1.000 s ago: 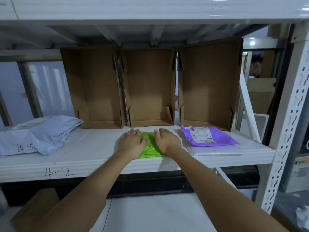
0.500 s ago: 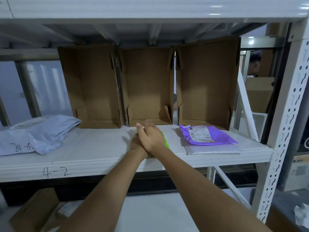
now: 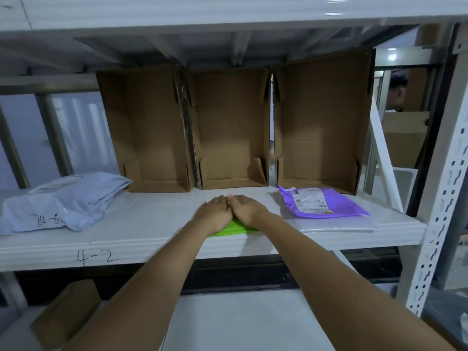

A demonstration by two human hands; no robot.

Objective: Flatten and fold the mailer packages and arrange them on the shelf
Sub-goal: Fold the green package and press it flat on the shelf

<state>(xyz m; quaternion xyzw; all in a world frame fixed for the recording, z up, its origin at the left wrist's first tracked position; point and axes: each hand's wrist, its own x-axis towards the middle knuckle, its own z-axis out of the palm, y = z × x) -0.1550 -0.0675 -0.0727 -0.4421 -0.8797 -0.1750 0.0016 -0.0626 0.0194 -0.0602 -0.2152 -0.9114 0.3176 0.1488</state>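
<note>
A green mailer (image 3: 231, 229) lies flat near the front of the white shelf (image 3: 152, 224), mostly hidden under my hands. My left hand (image 3: 214, 212) and my right hand (image 3: 247, 209) press on it side by side, palms down, fingers straight and touching each other. To the right, a purple mailer (image 3: 326, 206) with a white label lies on top of a flat white mailer (image 3: 334, 225). A crumpled pale blue-grey mailer (image 3: 63, 203) with handwriting sits at the left end of the shelf.
Three open cardboard boxes (image 3: 149, 130) (image 3: 233, 130) (image 3: 321, 122) stand on end along the back of the shelf. A perforated white upright (image 3: 440, 198) frames the right side. A cardboard box (image 3: 65, 312) sits on the lower level. A person's head shows at the far right behind the rack.
One second ago my hands lay apart on the green mailer. Half a second ago they were stacked over it. Now they lie side by side, pressing it down.
</note>
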